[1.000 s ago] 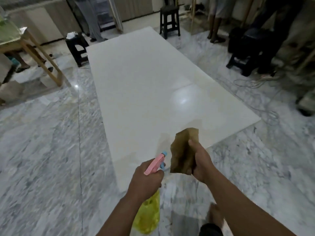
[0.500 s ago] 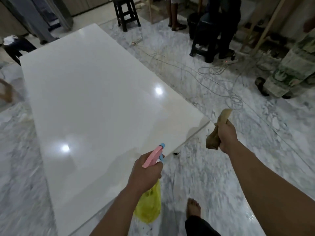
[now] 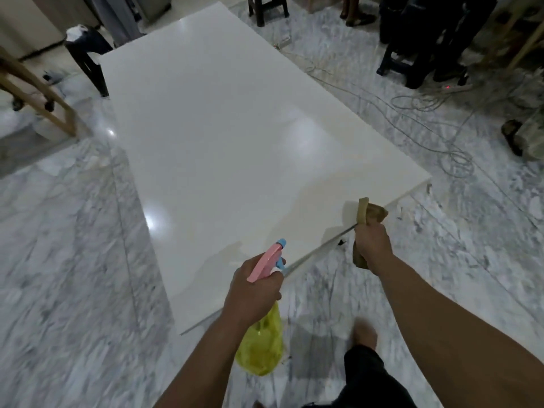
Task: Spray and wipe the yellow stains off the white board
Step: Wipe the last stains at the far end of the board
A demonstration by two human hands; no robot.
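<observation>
A large glossy white board [image 3: 223, 136] lies flat on the marble floor, stretching away from me. Faint yellowish marks show near its front part, close to the near edge. My left hand [image 3: 253, 287] grips a spray bottle [image 3: 260, 348] with a yellow body and a pink and blue head, its nozzle pointing over the board's near edge. My right hand [image 3: 372, 245] holds a crumpled brownish cloth [image 3: 369, 213] just above the board's near right edge.
Cables [image 3: 426, 134] trail over the floor right of the board. Black stools [image 3: 268, 8] stand at the far end, and another dark stool [image 3: 88, 54] sits at the far left corner. A wooden frame [image 3: 38, 95] is at the left. My foot [image 3: 365, 331] is near the edge.
My view swung back left, so the board fills the middle again. My right hand with the cloth came in from over the floor to the board's near right edge.
</observation>
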